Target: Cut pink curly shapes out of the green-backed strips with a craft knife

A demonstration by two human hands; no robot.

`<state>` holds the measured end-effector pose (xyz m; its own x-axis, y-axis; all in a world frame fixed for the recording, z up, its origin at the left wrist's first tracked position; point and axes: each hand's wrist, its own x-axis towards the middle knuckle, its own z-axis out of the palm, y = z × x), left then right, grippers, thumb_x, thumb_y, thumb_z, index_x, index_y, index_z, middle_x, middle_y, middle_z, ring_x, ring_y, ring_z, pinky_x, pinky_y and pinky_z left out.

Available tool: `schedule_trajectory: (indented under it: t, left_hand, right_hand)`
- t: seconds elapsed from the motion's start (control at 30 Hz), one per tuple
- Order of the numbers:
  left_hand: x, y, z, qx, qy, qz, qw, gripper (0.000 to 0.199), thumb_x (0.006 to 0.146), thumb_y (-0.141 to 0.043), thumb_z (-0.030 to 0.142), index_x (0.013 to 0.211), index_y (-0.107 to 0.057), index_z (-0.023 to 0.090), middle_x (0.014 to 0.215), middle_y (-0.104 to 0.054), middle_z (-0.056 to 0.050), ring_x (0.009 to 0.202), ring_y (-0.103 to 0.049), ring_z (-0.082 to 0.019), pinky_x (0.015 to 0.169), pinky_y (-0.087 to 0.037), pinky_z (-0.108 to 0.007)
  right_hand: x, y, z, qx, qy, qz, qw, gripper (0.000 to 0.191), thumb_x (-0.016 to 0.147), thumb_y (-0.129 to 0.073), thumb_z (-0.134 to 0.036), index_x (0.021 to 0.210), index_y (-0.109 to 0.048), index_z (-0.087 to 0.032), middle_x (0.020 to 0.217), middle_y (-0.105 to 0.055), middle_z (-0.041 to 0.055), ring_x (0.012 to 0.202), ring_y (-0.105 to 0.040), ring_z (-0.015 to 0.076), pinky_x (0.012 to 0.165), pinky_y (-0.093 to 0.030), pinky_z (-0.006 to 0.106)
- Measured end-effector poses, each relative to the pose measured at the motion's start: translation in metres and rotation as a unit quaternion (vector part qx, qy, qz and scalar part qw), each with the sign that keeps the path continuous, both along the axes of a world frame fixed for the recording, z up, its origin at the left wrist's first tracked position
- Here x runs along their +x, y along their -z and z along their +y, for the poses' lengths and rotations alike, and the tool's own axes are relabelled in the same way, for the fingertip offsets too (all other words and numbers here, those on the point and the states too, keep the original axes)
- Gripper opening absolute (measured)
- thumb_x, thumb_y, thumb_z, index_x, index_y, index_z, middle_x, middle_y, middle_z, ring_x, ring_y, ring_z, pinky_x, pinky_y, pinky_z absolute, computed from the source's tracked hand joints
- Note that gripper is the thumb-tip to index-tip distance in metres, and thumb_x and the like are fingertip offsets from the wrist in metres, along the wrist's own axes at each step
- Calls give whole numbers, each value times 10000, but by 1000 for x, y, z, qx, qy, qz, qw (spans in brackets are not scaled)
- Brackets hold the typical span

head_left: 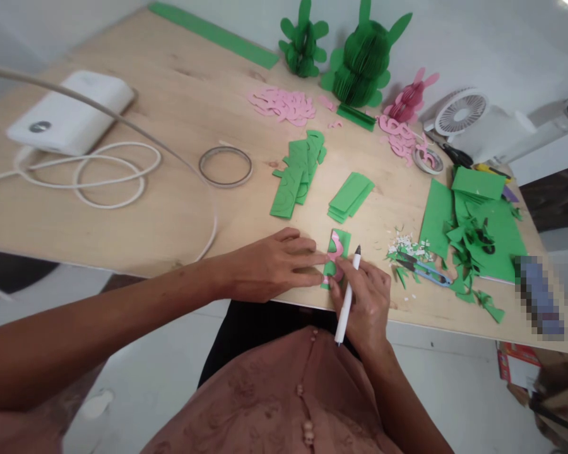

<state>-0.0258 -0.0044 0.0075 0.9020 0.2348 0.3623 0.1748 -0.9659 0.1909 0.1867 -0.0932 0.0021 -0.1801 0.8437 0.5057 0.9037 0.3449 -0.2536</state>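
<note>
My left hand point(284, 265) lies flat, its outstretched fingertips on a curvy pink paper cutout point(336, 244). Under the cutout is a small green paper strip point(344, 238) close to the table's front edge. From the other side, my right hand point(366, 293) holds a white pen point(344, 315) tucked between its fingers, dark tip pointing away from me. Its thumb and fingertips also touch the cutout, hiding part of it. Just beyond the strip sits a stack of blank green strips point(351, 197). Left of that, green strips with drawn curves point(291, 183) overlap in a pile.
Blue-handled scissors point(426, 272) lie among paper scraps at right, near green sheets point(435, 221). Pink cutouts point(284, 106), green paper figures point(364, 63) and a white fan point(461, 112) line the back. A white power bank point(71, 113) with looping cable and a tape roll point(226, 184) occupy the left.
</note>
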Motion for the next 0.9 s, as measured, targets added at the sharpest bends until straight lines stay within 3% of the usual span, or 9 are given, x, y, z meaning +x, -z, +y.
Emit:
schedule_trajectory:
  t: [0.33,0.53,0.9]
  left_hand:
    - [-2,0,9,25,32,31,999,307,913,-467,145,1137,-630,279,1477,-472,-26,1175,-530,-220,941,-383,-400]
    - [-3,1,10,-3,34,50,998,332,904,-482,149,1154,-617,319,1482,-465,-1,1214,-501,-216,981,-365,-408]
    - [-2,2,10,36,37,39,998,303,895,-474,136,1133,-620,255,1459,-492,-27,1170,-519,-222,967,-381,-401]
  right_hand:
    - [0,-1,1,2,-3,-6,1000,266,913,-598,-223,1177,-621,-220,912,-742,42,973,-641,228,863,-405,362]
    - [-1,-2,0,-6,3,-7,1000,276,910,-595,-210,1185,-620,-230,925,-742,43,981,-643,229,865,-406,364]
    - [-2,-1,0,8,3,-5,1000,262,903,-610,-211,1164,-635,-205,888,-739,37,976,-641,222,878,-401,363]
